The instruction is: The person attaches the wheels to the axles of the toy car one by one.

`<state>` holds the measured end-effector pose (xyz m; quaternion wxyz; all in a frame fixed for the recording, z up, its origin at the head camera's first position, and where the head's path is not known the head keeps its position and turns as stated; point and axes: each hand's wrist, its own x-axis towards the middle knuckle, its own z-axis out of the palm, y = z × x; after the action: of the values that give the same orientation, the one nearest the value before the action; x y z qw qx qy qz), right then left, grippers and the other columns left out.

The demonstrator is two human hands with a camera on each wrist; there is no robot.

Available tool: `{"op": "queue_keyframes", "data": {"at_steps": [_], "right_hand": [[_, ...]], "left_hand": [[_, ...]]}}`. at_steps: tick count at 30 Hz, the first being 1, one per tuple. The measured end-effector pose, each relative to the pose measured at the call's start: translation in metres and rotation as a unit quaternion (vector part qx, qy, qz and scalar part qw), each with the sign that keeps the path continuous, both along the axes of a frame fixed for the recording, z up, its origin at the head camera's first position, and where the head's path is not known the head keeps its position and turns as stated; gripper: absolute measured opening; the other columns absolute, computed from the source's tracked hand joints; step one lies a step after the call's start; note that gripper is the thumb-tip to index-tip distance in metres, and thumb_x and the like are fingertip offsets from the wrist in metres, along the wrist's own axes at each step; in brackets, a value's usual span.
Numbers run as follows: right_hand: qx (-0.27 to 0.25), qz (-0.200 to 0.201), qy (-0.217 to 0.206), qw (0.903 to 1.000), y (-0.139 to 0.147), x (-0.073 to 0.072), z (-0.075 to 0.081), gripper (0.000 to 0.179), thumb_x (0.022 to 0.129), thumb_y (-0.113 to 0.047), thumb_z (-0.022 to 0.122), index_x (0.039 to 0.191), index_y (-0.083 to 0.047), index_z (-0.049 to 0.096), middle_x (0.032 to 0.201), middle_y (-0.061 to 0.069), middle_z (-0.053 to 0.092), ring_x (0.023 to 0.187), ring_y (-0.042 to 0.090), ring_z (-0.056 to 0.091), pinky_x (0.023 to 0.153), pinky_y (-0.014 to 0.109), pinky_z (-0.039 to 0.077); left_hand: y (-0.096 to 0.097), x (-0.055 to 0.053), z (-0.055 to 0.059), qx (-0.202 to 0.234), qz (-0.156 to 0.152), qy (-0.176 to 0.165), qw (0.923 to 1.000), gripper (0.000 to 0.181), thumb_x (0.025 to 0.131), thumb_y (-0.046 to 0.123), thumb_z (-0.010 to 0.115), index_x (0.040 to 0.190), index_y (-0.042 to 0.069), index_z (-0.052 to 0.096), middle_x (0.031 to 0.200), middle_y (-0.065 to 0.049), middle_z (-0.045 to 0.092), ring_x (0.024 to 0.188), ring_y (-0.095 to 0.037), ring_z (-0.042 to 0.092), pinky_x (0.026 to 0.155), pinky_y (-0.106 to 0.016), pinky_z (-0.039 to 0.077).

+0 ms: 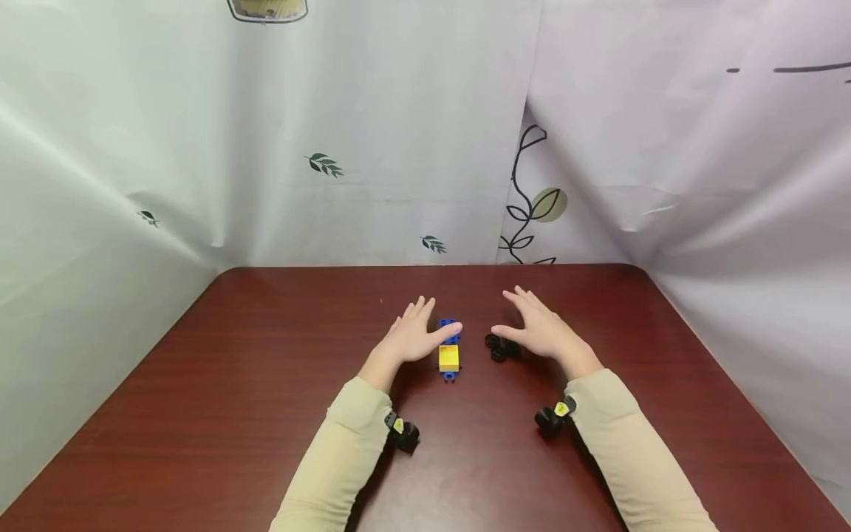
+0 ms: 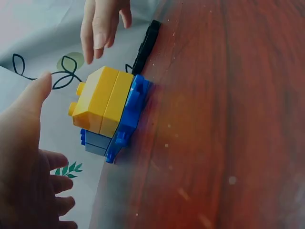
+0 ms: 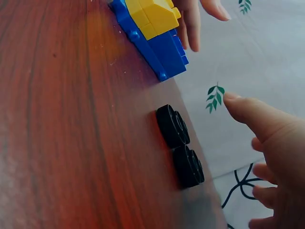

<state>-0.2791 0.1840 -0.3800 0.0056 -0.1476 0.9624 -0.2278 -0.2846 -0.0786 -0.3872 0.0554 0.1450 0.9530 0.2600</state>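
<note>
A toy building-block assembly stands on the table, with yellow blocks (image 1: 448, 359) and blue blocks (image 3: 167, 51) on a blue wheel-less base (image 2: 129, 119). My left hand (image 1: 411, 338) hovers just left of it, fingers spread and thumb reaching over its far part in the head view. To the right lie several black toy wheels (image 1: 498, 355), two of them side by side in the right wrist view (image 3: 172, 126). Above and beside these wheels is my right hand (image 1: 541, 332), its fingers extended and holding nothing; it partly hides them in the head view.
The dark red-brown wooden table (image 1: 219, 414) has a back edge against a pale curtain (image 1: 399, 111) printed with leaves. Curtain panels also flank both sides. A black wrist camera (image 1: 405, 436) hangs at the left cuff, another camera (image 1: 549, 421) at the right cuff.
</note>
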Motion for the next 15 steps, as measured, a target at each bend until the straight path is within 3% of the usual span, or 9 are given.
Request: {"op": "queue_keyframes", "data": {"at_steps": [7, 11, 15], "right_hand": [[-0.022, 0.022, -0.025, 0.9992, -0.0015, 0.0043, -0.0037, 0.071, 0.087, -0.044, 0.063, 0.141, -0.003, 0.042, 0.148, 0.022, 0.035, 0.139, 0.04, 0.028, 0.11, 0.058, 0.027], [-0.026, 0.035, -0.017, 0.9989, -0.0032, 0.0037, -0.0053, 0.063, 0.086, -0.041, 0.066, 0.133, -0.002, 0.051, 0.136, 0.02, 0.05, 0.127, 0.036, 0.046, 0.105, 0.054, 0.037], [-0.027, 0.046, -0.016, 0.9984, -0.0068, -0.0002, -0.0063, 0.056, 0.084, -0.039, 0.069, 0.125, -0.002, 0.057, 0.124, 0.017, 0.058, 0.115, 0.031, 0.054, 0.098, 0.05, 0.044]], "left_hand": [[0.0025, 0.0002, -0.0017, 0.028, -0.057, -0.047, 0.9969, 0.107, 0.075, 0.068, 0.061, 0.152, 0.011, 0.015, 0.159, -0.01, 0.013, 0.147, -0.028, 0.014, 0.115, -0.053, 0.021], [0.005, 0.0007, -0.0012, 0.03, -0.088, -0.045, 0.9947, 0.108, 0.07, 0.059, 0.072, 0.152, 0.011, 0.019, 0.159, -0.01, 0.015, 0.144, -0.03, 0.021, 0.112, -0.052, 0.028], [0.0075, -0.0001, 0.0009, 0.03, -0.114, -0.045, 0.992, 0.106, 0.068, 0.047, 0.078, 0.151, 0.011, 0.023, 0.159, -0.012, 0.014, 0.144, -0.031, 0.022, 0.111, -0.051, 0.031]]}}
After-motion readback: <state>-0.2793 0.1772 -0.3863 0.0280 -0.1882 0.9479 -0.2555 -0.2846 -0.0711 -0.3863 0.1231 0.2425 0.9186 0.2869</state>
